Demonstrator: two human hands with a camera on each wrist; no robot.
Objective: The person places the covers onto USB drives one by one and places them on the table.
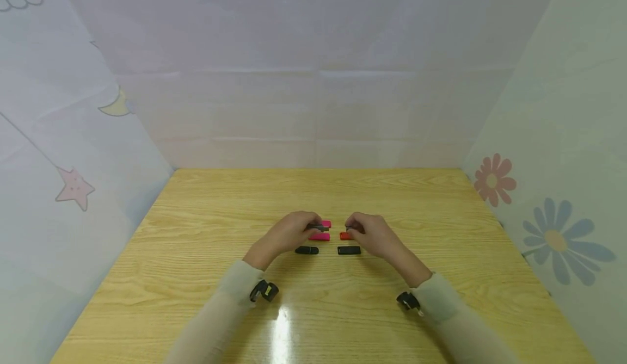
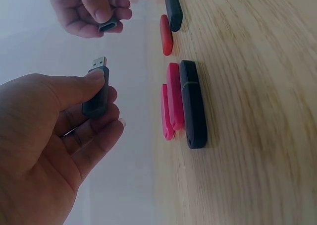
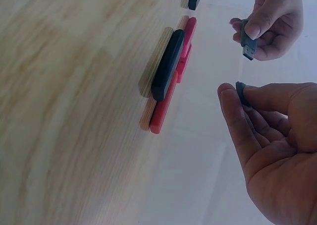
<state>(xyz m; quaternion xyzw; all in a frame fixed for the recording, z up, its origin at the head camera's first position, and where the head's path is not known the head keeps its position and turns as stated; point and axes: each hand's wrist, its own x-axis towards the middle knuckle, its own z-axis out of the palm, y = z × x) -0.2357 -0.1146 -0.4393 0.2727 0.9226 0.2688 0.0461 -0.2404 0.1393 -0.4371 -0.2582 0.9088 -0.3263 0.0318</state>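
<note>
In the left wrist view, my left hand (image 2: 44, 121) pinches a dark grey USB flash drive (image 2: 98, 98) between thumb and fingers, its metal plug bare. Its small dark cap (image 3: 241, 93) is pinched between thumb and forefinger of my right hand (image 3: 282, 131), apart from the drive. Both hands are raised above the table, facing each other across a small gap. Below the left hand lie two pink sticks (image 1: 320, 237) and a black flash drive (image 1: 307, 250) with a seam. A red stick (image 1: 345, 236) and another black stick (image 1: 349, 250) lie by the right hand.
The wood-grain table (image 1: 313, 309) has a pale wall sheet (image 1: 313, 119) behind it and printed sheets on both sides. Each forearm wears a black wrist strap (image 1: 264, 290) over a light sleeve.
</note>
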